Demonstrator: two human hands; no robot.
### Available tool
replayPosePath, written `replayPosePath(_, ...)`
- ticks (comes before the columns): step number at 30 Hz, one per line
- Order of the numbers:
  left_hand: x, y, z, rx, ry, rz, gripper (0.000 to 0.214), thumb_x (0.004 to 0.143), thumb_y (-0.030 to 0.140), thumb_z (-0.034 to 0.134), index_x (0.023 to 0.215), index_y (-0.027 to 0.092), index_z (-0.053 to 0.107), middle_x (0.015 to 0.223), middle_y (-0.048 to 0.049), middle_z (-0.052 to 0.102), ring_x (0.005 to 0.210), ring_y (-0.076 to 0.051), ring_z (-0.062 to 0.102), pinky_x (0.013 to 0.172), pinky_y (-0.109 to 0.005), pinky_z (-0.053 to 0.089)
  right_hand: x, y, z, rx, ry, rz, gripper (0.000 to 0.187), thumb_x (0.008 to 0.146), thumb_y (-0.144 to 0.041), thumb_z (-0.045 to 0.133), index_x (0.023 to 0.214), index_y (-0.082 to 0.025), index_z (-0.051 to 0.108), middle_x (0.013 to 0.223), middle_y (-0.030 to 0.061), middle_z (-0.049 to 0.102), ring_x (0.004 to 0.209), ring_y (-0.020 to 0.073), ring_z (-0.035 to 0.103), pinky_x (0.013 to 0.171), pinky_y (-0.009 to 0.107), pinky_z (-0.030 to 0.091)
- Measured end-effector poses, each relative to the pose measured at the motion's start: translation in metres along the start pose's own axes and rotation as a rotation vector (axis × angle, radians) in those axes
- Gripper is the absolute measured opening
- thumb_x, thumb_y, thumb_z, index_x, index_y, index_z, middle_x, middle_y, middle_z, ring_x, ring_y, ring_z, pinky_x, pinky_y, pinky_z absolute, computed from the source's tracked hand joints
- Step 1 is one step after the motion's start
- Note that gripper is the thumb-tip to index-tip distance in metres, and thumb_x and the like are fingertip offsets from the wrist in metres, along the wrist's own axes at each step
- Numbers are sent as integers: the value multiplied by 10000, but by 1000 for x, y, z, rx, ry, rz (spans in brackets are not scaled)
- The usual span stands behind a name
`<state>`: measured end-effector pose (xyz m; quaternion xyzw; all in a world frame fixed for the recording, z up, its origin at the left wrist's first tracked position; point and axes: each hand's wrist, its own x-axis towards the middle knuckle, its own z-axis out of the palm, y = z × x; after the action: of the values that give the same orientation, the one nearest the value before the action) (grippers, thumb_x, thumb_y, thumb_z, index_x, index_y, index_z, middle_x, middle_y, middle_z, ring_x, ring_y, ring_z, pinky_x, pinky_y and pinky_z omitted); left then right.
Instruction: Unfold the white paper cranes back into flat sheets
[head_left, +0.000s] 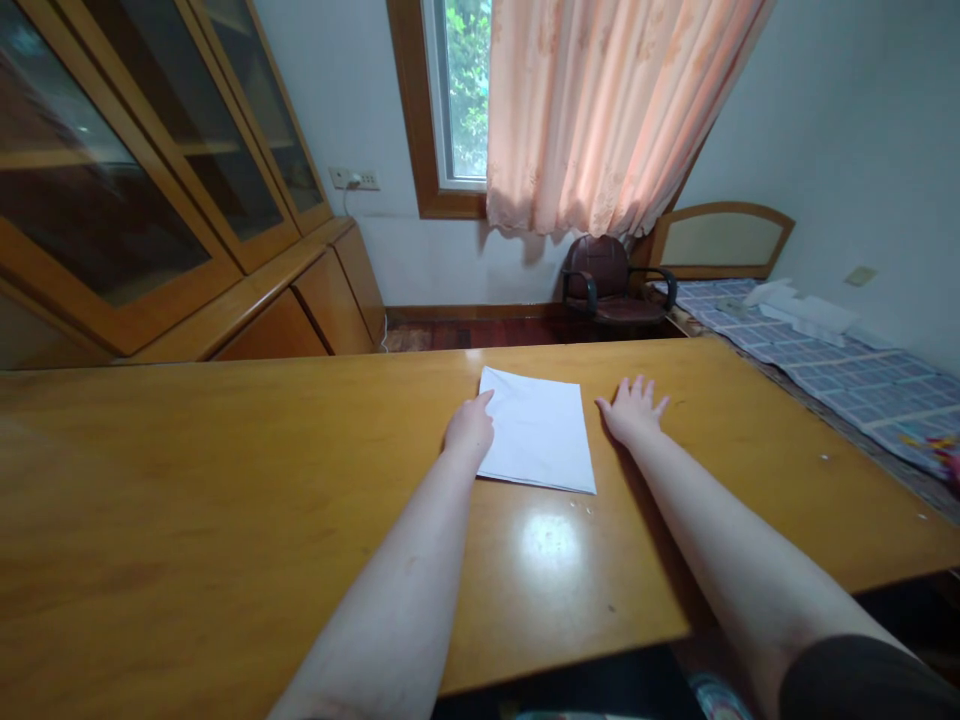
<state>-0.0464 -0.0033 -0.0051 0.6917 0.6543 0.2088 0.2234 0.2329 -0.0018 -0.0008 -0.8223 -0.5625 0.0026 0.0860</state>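
Note:
A folded white sheet [536, 432], paper or thin cloth, lies nearly square on the wooden desk, its layers showing along the near edge. At its left edge is my left hand [470, 436], fingers curled at the border with the index finger reaching over the top; the thumb is hidden. The hand seems to grip that edge. My right hand [634, 411] rests palm down to the right of the sheet, fingers spread, apart from it and holding nothing.
The wide desk [225, 540] spans the view, with small white scraps [581, 507] near the sheet. A glass-door cabinet [172, 170] stands left. Beyond the desk are a brown armchair [604, 275], a pink curtain [600, 110] and a bed [847, 370] with checked bedding.

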Motion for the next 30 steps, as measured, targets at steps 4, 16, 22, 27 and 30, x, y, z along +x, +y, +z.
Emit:
replayPosePath(4, -1, 2, -1, -1, -6, -10, 548, 788, 127, 490, 1325, 235, 480, 1207, -160, 602, 1072, -298, 583, 874, -376, 429, -30, -71, -5, 155, 74, -448, 659, 904, -433, 336, 1451, -88, 205, 1528, 181, 119, 1414, 305, 74, 1106, 533, 115)
replayPosePath(16, 0, 4, -3, 35, -6, -46, 532, 798, 150, 520, 1318, 256, 482, 1215, -128, 605, 1093, -262, 574, 900, -344, 422, -36, -94, 25, 79, -208, -571, 665, 917, -514, 246, 1460, -133, 199, 1525, 117, 186, 1406, 275, 150, 1119, 460, 133)
replayPosePath(22, -1, 5, -4, 34, -3, -57, 534, 792, 155, 521, 1313, 265, 485, 1188, -125, 617, 1067, -267, 584, 888, -353, 432, -6, -54, 23, 6, -232, -351, 663, 914, -507, 226, 1467, -146, 162, 1537, 116, 140, 1413, 268, 110, 1117, 504, 81)
replayPosePath(27, 3, 1, -2, -75, 3, -57, 530, 779, 167, 540, 1294, 286, 509, 1180, -117, 622, 1058, -290, 585, 885, -401, 438, 0, -38, 26, 103, -58, -139, 712, 885, -544, 283, 1434, -93, 261, 1517, 183, 175, 1407, 344, 57, 1081, 603, -8)
replayPosePath(30, 5, 1, -2, -293, 43, -34, 527, 758, 150, 561, 1265, 292, 541, 1182, -78, 628, 1050, -260, 589, 892, -375, 451, 4, -31, 28, 333, 100, -91, 772, 840, -553, 393, 1400, -31, 293, 1482, 232, 243, 1400, 337, 115, 1109, 556, 68)
